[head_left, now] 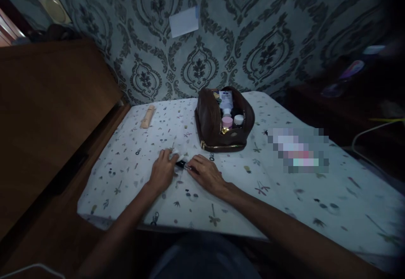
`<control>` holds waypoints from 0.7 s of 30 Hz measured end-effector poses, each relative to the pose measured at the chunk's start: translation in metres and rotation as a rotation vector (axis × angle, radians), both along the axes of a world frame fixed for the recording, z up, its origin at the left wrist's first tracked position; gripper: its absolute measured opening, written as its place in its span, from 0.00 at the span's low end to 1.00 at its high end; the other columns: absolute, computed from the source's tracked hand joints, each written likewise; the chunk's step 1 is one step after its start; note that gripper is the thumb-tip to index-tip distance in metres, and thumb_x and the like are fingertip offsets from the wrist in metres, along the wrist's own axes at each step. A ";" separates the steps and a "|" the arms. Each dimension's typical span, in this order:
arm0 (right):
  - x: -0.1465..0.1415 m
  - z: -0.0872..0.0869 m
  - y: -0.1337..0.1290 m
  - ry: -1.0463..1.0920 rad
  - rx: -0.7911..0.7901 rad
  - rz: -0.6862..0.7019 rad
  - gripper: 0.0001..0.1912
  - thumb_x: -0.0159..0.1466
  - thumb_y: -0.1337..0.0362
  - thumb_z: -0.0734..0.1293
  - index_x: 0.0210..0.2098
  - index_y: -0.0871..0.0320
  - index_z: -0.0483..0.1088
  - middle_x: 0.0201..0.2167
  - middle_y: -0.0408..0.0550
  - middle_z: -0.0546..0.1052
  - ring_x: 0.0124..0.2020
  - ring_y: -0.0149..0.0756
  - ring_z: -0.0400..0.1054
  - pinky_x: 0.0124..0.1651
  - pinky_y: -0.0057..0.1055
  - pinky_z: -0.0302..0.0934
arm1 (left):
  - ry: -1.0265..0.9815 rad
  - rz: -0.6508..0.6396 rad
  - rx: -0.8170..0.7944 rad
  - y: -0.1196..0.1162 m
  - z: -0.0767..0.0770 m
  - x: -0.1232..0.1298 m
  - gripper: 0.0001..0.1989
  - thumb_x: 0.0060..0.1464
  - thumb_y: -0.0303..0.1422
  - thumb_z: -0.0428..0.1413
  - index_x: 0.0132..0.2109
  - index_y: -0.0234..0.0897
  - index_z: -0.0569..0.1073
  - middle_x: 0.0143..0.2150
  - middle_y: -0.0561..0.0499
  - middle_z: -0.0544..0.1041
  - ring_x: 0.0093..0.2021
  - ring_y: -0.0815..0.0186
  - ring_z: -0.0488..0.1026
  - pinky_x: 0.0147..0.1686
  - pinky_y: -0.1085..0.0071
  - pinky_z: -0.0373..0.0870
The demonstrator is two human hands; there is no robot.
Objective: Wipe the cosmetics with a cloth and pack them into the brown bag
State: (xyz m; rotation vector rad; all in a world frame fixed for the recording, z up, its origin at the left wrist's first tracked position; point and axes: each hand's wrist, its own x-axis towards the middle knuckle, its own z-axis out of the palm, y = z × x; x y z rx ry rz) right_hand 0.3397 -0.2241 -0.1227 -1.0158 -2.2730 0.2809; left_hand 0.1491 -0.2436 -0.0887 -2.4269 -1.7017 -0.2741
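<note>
My left hand [163, 169] is closed on a crumpled white tissue or wipe [179, 154]. Its thumb and fingers press the wipe near one end of a slim black-and-silver stick [181, 164], which looks like a cosmetic item; its exact kind is unclear. The other end lies in the pinched fingers of my right hand [207, 173], which partly hide it. Both hands rest low over the patterned white cloth [196, 211]. Just beyond them stands an unzipped brown toiletry bag [207, 114], holding a pink-lidded jar [227, 122], a white-capped container [238, 120] and a pale tube [225, 100].
A beige tube [147, 116] lies at the back left of the cloth. To the right is a blurred-out phone-like object [295, 148]. A wooden cabinet [47, 123] borders the left, a patterned wall [164, 68] the back. A bottle [348, 74] stands at the dim right.
</note>
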 end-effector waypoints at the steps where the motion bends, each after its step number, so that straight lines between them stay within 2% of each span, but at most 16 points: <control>1: 0.000 0.000 0.000 0.000 -0.012 0.002 0.03 0.65 0.70 0.66 0.36 0.58 0.72 0.34 0.48 0.74 0.39 0.38 0.68 0.40 0.31 0.63 | -0.001 0.033 -0.003 0.003 0.000 -0.006 0.20 0.56 0.21 0.54 0.54 0.41 0.69 0.51 0.44 0.65 0.51 0.56 0.64 0.41 0.64 0.73; 5: 0.002 0.002 0.001 0.047 -0.070 0.014 0.05 0.66 0.68 0.65 0.39 0.57 0.74 0.35 0.49 0.76 0.39 0.38 0.70 0.42 0.32 0.64 | -0.038 0.139 -0.007 0.014 -0.004 -0.032 0.25 0.55 0.17 0.48 0.57 0.40 0.68 0.51 0.44 0.65 0.52 0.57 0.64 0.42 0.65 0.72; 8: 0.002 0.002 0.002 0.068 -0.110 0.015 0.08 0.67 0.67 0.64 0.43 0.57 0.74 0.36 0.49 0.77 0.40 0.39 0.71 0.43 0.33 0.64 | -0.082 0.148 0.010 0.013 -0.006 -0.037 0.25 0.56 0.16 0.45 0.58 0.39 0.67 0.50 0.44 0.66 0.51 0.58 0.65 0.41 0.66 0.71; 11: 0.003 0.002 0.001 0.084 -0.134 0.013 0.10 0.68 0.66 0.63 0.45 0.56 0.74 0.37 0.50 0.77 0.41 0.39 0.71 0.44 0.33 0.64 | -0.115 0.112 0.026 0.002 -0.007 -0.027 0.25 0.57 0.18 0.45 0.59 0.42 0.66 0.51 0.46 0.65 0.50 0.59 0.66 0.41 0.66 0.71; 13: 0.003 0.002 0.001 0.095 -0.151 0.018 0.09 0.67 0.65 0.63 0.45 0.56 0.73 0.38 0.50 0.78 0.41 0.39 0.71 0.45 0.33 0.64 | -0.136 0.034 0.036 -0.009 -0.009 -0.015 0.26 0.57 0.20 0.47 0.60 0.44 0.63 0.51 0.47 0.65 0.50 0.59 0.66 0.41 0.67 0.70; 17: 0.004 0.004 0.002 0.068 -0.190 0.019 0.06 0.66 0.67 0.63 0.37 0.59 0.73 0.34 0.49 0.77 0.37 0.38 0.70 0.41 0.32 0.63 | -0.086 -0.110 0.045 -0.025 -0.016 0.004 0.32 0.54 0.18 0.47 0.64 0.44 0.57 0.52 0.44 0.66 0.50 0.56 0.65 0.37 0.67 0.70; 21: 0.003 0.004 0.003 0.093 -0.206 0.051 0.08 0.67 0.65 0.63 0.39 0.59 0.74 0.36 0.50 0.78 0.39 0.39 0.71 0.44 0.33 0.63 | -0.026 -0.027 0.041 -0.020 -0.015 -0.003 0.31 0.55 0.17 0.47 0.63 0.42 0.59 0.51 0.43 0.66 0.50 0.56 0.66 0.38 0.66 0.71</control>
